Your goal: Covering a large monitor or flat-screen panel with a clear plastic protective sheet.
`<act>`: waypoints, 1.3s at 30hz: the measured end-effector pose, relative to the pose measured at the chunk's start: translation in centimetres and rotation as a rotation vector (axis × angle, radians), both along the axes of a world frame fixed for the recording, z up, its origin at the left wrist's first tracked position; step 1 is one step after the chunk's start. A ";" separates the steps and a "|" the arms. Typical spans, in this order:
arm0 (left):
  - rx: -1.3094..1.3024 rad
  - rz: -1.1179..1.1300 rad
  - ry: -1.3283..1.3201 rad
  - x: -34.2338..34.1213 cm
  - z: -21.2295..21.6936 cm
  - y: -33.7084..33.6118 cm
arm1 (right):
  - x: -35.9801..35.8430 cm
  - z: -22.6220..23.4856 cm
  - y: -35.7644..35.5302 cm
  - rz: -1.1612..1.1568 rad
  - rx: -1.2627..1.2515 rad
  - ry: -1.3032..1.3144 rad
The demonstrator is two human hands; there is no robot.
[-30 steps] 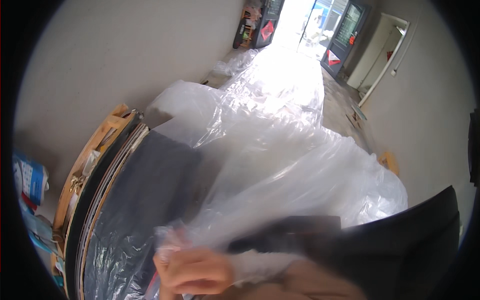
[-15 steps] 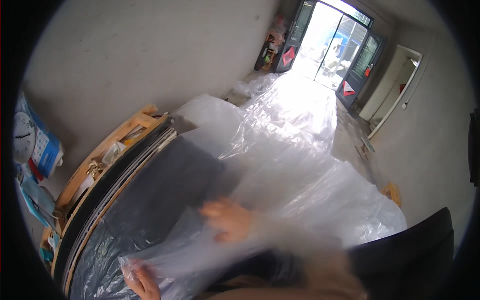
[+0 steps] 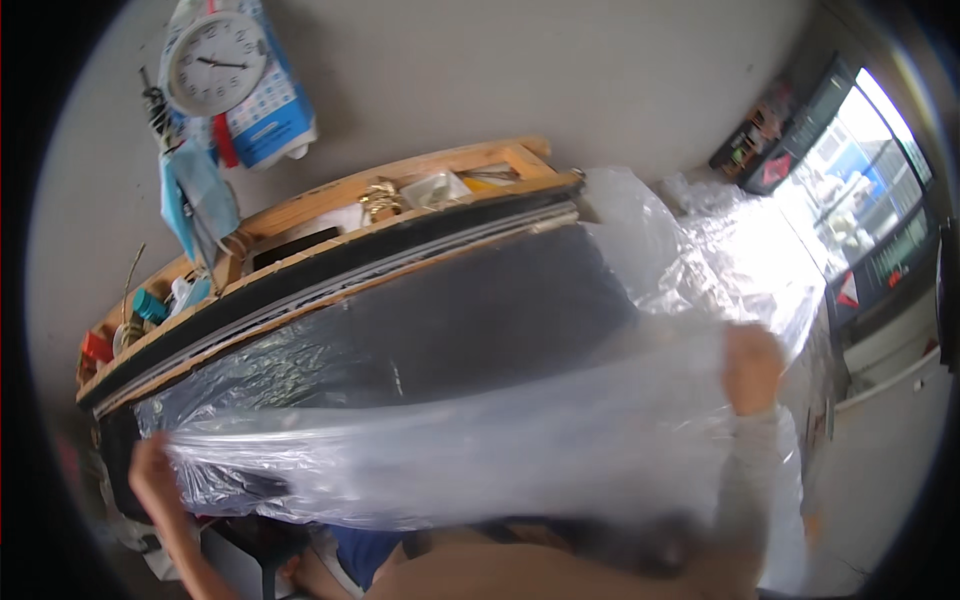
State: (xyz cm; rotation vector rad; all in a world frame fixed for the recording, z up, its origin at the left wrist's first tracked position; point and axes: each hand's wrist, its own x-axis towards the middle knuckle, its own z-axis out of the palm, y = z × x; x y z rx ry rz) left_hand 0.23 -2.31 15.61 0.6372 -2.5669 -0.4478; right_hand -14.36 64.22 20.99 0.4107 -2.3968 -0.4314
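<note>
Right now, through the head camera, I have both bare hands at work on a clear plastic sheet [image 3: 450,455], which is stretched between them across the near part of a dark tabletop [image 3: 490,300]. On my left, the left hand [image 3: 152,470] is closed on one end of the sheet, its fingers curled at the near left corner of the tabletop. Over on the other side, the right hand [image 3: 752,365] is bunched like a fist where the sheet's far end meets it; blur hides the separate fingers, but the taut film running to it reads to me as a grasp. Between the two, the plastic is creased near the left hand and smeared by blur toward the right. Along the table's far side I make out a wooden trough [image 3: 500,160] holding a gold-coloured bundle [image 3: 380,200] and, at its left end, a teal-capped container [image 3: 150,305]. Above it hang a round white clock [image 3: 215,63] and a pale blue face mask [image 3: 195,195]. To the right, more shiny plastic film [image 3: 740,250] spreads toward a bright glazed doorway [image 3: 850,190].
</note>
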 end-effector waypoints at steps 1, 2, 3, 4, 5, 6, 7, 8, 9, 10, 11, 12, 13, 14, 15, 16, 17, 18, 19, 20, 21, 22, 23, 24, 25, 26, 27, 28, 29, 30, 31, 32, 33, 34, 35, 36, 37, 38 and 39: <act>0.046 -0.011 0.160 2.5 1.1 -3.9 | -0.3 2.7 -0.4 0.108 -0.093 0.167; 0.091 0.042 0.267 3.8 1.0 -9.0 | 0.1 4.6 -0.4 0.089 -0.133 0.419; 0.436 -0.012 0.419 4.6 3.4 -8.5 | -1.3 5.8 -2.6 0.077 -0.278 0.476; 0.555 -0.037 0.559 3.9 4.6 -7.0 | -4.7 7.5 -3.4 0.294 -0.173 0.485; 0.679 -0.070 0.707 2.5 5.0 -5.0 | -8.4 7.7 -3.0 0.304 -0.611 0.215; 0.855 -0.276 0.764 1.3 4.9 -2.9 | -10.9 9.5 -4.1 -0.091 -0.210 -0.015; 0.602 -0.231 0.480 -1.3 4.0 0.1 | -13.6 10.1 -3.8 0.023 -0.484 -0.102; 0.986 -0.763 0.557 -2.9 2.9 3.3 | -16.2 9.8 -2.2 0.321 -0.538 0.001; 0.479 -0.759 0.266 -3.0 0.5 4.9 | -16.4 9.8 -3.4 0.315 -0.638 0.000; -0.014 -0.690 -0.041 -2.3 -2.4 6.3 | -16.1 9.3 -5.0 0.320 -0.738 -0.013; 0.220 -0.730 -0.189 -2.4 -4.8 9.1 | -16.0 8.0 -5.8 0.368 -0.795 -0.110; -0.078 -0.743 -0.366 -2.6 -4.1 11.3 | -15.6 5.8 -6.1 0.385 -0.556 0.069; -0.120 -0.627 -0.360 -1.9 -4.4 10.1 | -14.7 3.5 -5.3 -0.095 -0.494 -0.026; -0.161 -0.515 -0.350 -0.9 -4.7 7.7 | -13.8 1.2 -3.8 0.230 -0.207 0.269; -0.178 -0.188 -0.140 1.0 -3.4 5.5 | -11.9 0.6 -4.2 0.050 -0.130 0.069; -0.139 0.039 -0.042 4.8 -3.1 1.1 | -10.1 0.3 -4.2 0.004 -0.089 0.076; -0.128 0.082 0.175 8.2 -2.2 -2.3 | -9.0 0.1 -4.0 -0.044 -0.046 0.084; 0.117 0.220 0.329 11.2 -2.3 -6.8 | -7.8 0.6 -3.4 -0.086 -0.113 0.128; 0.193 0.038 0.516 15.5 -3.4 -14.2 | -7.6 2.4 -3.4 -0.065 -0.172 0.207; 0.066 -0.023 0.551 15.2 -0.5 -14.1 | -7.8 3.5 -4.1 -0.038 -0.229 0.277; 0.689 -0.031 0.731 12.8 2.7 -11.4 | -10.2 3.7 -2.6 0.010 -0.431 0.277; 0.459 0.063 0.754 9.5 4.5 -8.5 | -13.3 4.5 -1.2 0.059 -0.635 0.280; 0.409 0.088 0.684 8.0 4.2 -9.6 | -16.1 5.4 -3.4 0.004 -0.482 0.119; 0.383 0.088 0.641 6.4 2.7 -11.7 | -20.3 6.4 0.0 0.052 -0.352 -0.032; 0.349 0.110 0.621 3.9 0.2 -13.1 | -22.0 8.5 -1.1 -0.281 -1.016 -0.398; 0.302 0.142 0.608 1.5 -2.3 -13.9 | -21.6 8.3 -3.0 0.033 -1.168 -0.218; 0.193 0.027 0.406 -0.5 -4.5 -13.8 | -21.0 7.8 -6.1 0.357 -1.285 -0.027; 0.280 0.030 0.374 -0.2 -5.5 -11.9 | -18.1 6.5 -12.3 0.763 -1.215 -0.165; 0.217 0.111 0.271 0.4 -5.9 -10.7 | -16.4 4.3 -14.6 1.056 -1.234 -0.186; 0.173 0.138 0.186 -0.9 -6.4 -9.8 | -12.4 2.4 -13.5 0.916 -0.758 -0.140; 0.187 0.103 0.198 -1.6 -7.0 -9.5 | -11.3 -2.9 -12.3 0.716 -0.594 -0.007; 0.101 0.171 0.174 2.5 -6.7 -9.4 | -11.9 -4.9 -13.7 0.531 -0.356 -0.252; 0.050 0.187 0.170 4.0 -6.4 -9.6 | -11.0 -4.7 -14.1 0.300 -0.072 -0.453; 0.072 0.153 0.175 2.7 -6.5 -9.4 | -12.1 -9.1 -9.0 0.095 -0.288 -0.487; 0.105 0.166 0.188 1.5 -6.4 -8.9 | -13.1 -13.1 -3.8 -0.109 -0.505 -0.503; 0.119 0.202 0.194 0.6 -6.0 -8.3 | -13.2 -13.3 -3.9 -0.118 -0.503 -0.502; 0.095 0.193 0.119 -0.2 -5.6 -7.6 | -13.3 -13.0 -5.0 -0.031 -0.427 -0.461; 0.093 0.207 0.102 -0.3 -5.3 -7.0 | -12.5 -13.0 -6.9 0.062 -0.355 -0.438; -0.005 0.126 0.087 -0.3 -4.9 -7.0 | -12.3 -11.7 -10.0 0.174 -0.444 -0.572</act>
